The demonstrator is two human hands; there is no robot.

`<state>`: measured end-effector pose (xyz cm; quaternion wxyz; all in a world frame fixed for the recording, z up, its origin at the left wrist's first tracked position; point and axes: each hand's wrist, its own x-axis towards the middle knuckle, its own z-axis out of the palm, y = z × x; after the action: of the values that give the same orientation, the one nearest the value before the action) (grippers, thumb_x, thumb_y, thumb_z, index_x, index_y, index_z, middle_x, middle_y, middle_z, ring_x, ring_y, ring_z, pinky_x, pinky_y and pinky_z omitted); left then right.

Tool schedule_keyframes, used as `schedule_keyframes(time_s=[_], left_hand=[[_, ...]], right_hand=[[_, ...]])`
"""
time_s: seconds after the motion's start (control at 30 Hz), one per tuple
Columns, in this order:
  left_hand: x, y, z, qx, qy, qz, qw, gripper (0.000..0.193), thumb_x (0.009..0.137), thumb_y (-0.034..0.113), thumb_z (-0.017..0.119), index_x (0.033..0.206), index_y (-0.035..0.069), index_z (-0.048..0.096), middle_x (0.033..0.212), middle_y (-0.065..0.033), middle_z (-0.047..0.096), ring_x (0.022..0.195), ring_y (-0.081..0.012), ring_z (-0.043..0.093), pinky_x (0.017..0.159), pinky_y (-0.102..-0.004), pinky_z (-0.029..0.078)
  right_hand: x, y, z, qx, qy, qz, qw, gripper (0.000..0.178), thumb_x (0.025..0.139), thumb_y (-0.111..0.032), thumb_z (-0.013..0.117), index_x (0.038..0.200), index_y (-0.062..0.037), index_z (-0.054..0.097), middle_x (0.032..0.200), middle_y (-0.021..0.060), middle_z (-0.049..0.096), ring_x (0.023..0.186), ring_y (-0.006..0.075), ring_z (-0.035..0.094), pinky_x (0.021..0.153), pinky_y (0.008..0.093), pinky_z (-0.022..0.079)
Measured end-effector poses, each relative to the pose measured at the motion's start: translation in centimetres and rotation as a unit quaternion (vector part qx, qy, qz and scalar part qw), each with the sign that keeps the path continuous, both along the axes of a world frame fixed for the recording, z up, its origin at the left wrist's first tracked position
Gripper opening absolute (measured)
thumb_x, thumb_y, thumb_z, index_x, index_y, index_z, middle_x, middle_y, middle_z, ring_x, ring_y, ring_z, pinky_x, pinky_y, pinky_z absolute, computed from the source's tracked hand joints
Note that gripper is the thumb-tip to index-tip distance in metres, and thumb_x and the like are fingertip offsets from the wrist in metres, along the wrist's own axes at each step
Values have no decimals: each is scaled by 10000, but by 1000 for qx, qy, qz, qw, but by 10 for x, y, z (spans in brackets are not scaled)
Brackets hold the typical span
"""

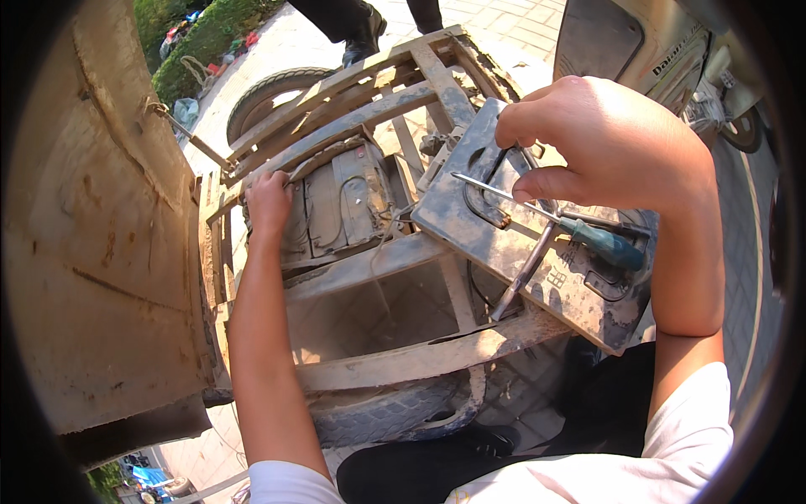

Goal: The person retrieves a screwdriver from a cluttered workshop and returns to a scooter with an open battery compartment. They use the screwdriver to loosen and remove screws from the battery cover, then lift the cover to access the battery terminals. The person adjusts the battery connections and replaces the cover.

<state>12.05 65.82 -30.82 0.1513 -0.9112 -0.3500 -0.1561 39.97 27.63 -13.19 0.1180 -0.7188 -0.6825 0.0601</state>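
Note:
Dusty grey batteries (336, 202) with cables across their tops sit inside a rusty metal vehicle frame (395, 363). My left hand (269, 202) is closed over their left edge, its fingertips curled out of clear sight. At the right, a dirty dark panel (579, 298) lies tilted across the frame. Above it, my right hand (596, 143) has thumb and index finger curled around a dark, thin piece I cannot make out. Below that hand rest a screwdriver (600, 242) with a teal handle and a metal T-shaped wrench (525, 273). A black curved cable (477, 206) lies nearby.
A large rusty metal lid (105, 244) stands raised at the left, with a thin rod (197, 139) between it and the frame. Tyres show at the far side (260, 101) and near side (378, 416). Another person's black shoe (363, 38) and a scooter (663, 50) are beyond.

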Motion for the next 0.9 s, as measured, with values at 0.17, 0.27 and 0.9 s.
schedule_keyframes(time_s=[0.17,0.27,0.9], left_hand=[[-12,21,-1,32,-8,22,999,80,863,164,654,891,102,695,925,-94,670,972,-310,622,840,-449,470],[-12,34,8,46,-7,46,998,73,861,145,639,871,90,686,900,-104,666,937,-324,629,810,-456,487],[6,38,10,-8,52,158,986,151,912,214,619,924,73,670,961,-160,697,901,-367,677,776,-471,549]], right_hand=[[0,-3,-2,-1,29,-12,1000,363,742,-183,818,1016,5,671,912,171,692,875,357,675,753,417,532],[-1,-3,-3,-3,24,-15,1000,367,740,-181,819,1019,7,673,919,173,695,879,359,678,758,416,535],[3,0,-6,-4,14,-4,1000,367,739,-195,814,1017,-4,667,923,173,690,902,366,665,779,425,526]])
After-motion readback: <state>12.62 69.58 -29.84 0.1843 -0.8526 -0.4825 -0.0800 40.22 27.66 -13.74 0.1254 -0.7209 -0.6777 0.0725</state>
